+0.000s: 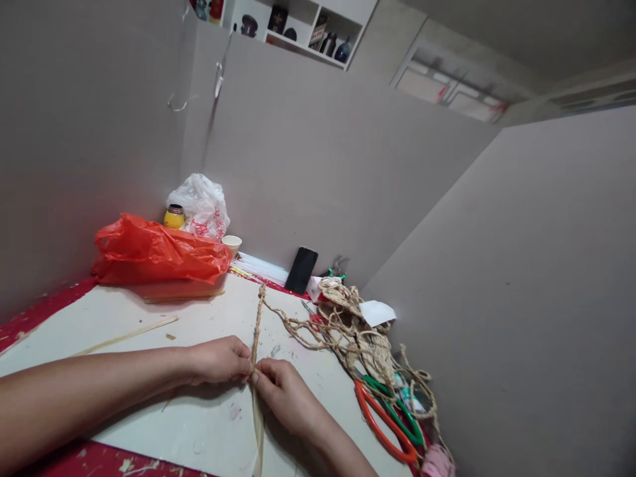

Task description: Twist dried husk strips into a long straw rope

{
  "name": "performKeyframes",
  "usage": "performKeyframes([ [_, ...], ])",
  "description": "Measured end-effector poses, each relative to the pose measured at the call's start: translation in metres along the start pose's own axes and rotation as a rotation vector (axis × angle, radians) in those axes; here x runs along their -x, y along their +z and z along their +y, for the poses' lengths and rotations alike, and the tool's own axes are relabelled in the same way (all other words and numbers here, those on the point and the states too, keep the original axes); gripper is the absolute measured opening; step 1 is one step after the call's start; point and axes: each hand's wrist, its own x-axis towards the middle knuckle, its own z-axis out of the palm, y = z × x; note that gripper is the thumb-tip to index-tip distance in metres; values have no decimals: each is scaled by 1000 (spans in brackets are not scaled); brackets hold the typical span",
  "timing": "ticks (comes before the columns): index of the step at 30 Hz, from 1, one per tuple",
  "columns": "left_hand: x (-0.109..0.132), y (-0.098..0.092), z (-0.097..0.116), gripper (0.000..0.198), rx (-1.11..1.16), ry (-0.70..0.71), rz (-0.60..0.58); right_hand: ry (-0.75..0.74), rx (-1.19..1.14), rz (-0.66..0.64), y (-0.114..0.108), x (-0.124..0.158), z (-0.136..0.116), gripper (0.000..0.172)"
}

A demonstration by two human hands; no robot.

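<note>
Both hands meet at the middle of a braided straw cord (257, 328) that runs up and away over the white board (199, 424). My left hand (223, 360) pinches the cord from the left, its fingers curled together. From the right, my right hand (283, 387) pinches it with thumb and forefinger, just touching the left fingertips. Loose flat straw strands (258, 430) hang below the hands toward the near edge. Past the hands, the finished twist bends at its far end and leads right into a tangle of cord (303, 331).
Right of the board lie orange-and-green-handled scissors (380, 424), red-handled scissors (315, 319) and a heap of braided cord (372, 351). At the back are a black phone (301, 270), a paper cup (232, 244), a red plastic bag (159, 255) and a yellow jar (174, 216). Grey partitions enclose the table.
</note>
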Motion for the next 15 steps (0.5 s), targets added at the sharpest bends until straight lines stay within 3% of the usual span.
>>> performKeyframes([
  [6, 0, 3, -2, 17, -57, 73, 38, 115, 131, 22, -13, 4, -6, 25],
  [11, -3, 6, -5, 17, -15, 122, 58, 288, -139, -133, -4, 9, -21, 30],
  [15, -4, 9, -9, 17, 120, 112, 59, 391, -283, -110, 17, 8, -24, 36],
])
